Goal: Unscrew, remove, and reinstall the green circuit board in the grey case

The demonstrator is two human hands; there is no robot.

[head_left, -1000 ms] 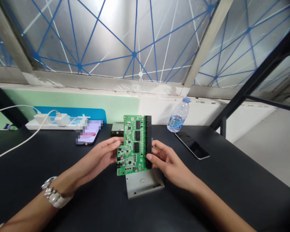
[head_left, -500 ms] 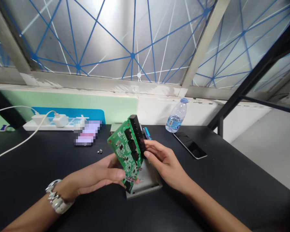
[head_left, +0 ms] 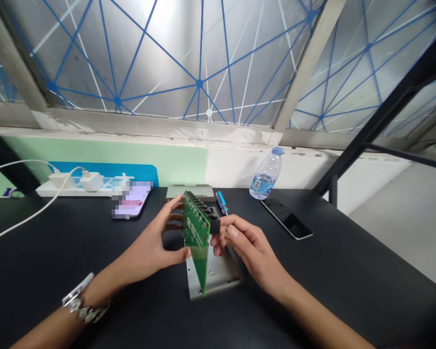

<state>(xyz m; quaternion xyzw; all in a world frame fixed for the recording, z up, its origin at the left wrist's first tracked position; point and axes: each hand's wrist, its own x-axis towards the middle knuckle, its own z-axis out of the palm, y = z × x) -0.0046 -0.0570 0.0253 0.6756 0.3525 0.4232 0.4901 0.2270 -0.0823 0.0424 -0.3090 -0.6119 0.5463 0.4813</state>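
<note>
A green circuit board [head_left: 196, 242] stands steeply on edge above a shallow metal tray [head_left: 221, 276], a black connector strip [head_left: 203, 208] along its top. My right hand [head_left: 249, 245] pinches the near end of that strip between thumb and fingers. At the board's left edge is my left hand [head_left: 150, 242], its fingers spread and its thumb apart from them. The thumb tip meets the board; whether the other fingertips touch it is hard to see. Behind the board lies a blue screwdriver [head_left: 222, 201].
A flat metal plate [head_left: 189, 191] lies at the back of the black table [head_left: 148, 315]. On the right are a water bottle [head_left: 265, 179] and a dark phone [head_left: 286, 218]. A second phone [head_left: 131, 203] and a power strip [head_left: 76, 188] with white cables sit on the left.
The board has turned, so its plain soldered side faces left and its chips are out of sight. My left hand has opened and shifted up the board's edge. The right keeps hold of the connector strip.
</note>
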